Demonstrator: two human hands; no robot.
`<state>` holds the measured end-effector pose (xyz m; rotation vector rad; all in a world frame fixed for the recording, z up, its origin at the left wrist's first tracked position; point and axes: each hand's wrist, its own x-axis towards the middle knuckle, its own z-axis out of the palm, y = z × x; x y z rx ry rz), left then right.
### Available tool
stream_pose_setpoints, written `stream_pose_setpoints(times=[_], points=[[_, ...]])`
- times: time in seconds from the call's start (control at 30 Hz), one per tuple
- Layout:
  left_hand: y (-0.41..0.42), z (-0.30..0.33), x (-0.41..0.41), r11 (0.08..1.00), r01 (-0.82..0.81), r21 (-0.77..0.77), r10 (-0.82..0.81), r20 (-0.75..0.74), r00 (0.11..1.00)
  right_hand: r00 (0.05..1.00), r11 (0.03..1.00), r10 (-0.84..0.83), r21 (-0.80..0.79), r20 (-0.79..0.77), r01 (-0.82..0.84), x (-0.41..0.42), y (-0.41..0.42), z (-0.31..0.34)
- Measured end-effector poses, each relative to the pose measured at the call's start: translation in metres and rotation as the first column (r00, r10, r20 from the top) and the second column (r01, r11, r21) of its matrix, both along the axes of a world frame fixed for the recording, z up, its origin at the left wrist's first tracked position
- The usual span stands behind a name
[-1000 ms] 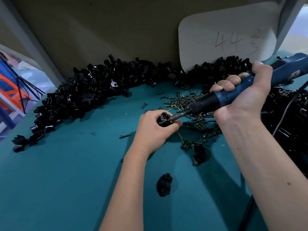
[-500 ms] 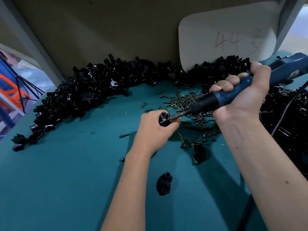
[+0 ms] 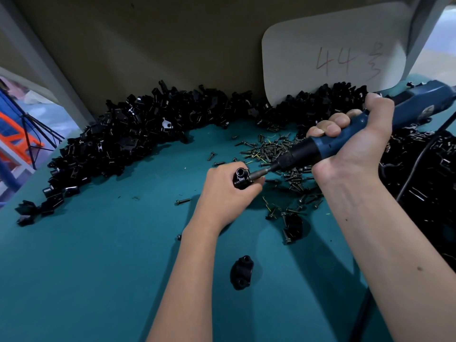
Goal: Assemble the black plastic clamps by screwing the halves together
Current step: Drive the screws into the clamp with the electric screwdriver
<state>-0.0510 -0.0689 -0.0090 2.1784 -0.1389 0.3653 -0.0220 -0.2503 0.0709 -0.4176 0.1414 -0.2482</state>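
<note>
Clamp (image 3: 241, 178): gripped in the left hand (image 3: 225, 193).
Screwdriver (image 3: 345, 141): gripped in the right hand (image 3: 355, 141), tip touching the clamp.
Screws (image 3: 276, 149): between both hands.

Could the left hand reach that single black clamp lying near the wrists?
Probably yes, but not now: the left hand grips a clamp under the screwdriver. The lone clamp lies on bare green table, unobstructed.

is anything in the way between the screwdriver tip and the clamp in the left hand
Nothing visible stands between them. The electric screwdriver, gripped by the right hand, already has its bit against the side of the black clamp that the left hand holds. The loose screws lie on the table behind and below the bit.
</note>
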Motion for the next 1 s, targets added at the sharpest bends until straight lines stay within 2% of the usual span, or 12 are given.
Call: stream_pose_setpoints(times=[0.63, 1.0], points=[[-0.0011, 0.0010, -0.0007, 1.000, 0.002, -0.008, -0.002, 0.019, 1.000, 1.000, 1.000, 0.004, -0.009, 0.005, -0.004, 0.0005, -0.0010, 0.0005], [-0.0022, 0.0015, -0.0015, 0.999, 0.025, -0.039, -0.025, -0.021, 0.999, 1.000, 1.000, 0.004, -0.020, 0.002, -0.004, 0.0004, -0.0009, 0.0000]])
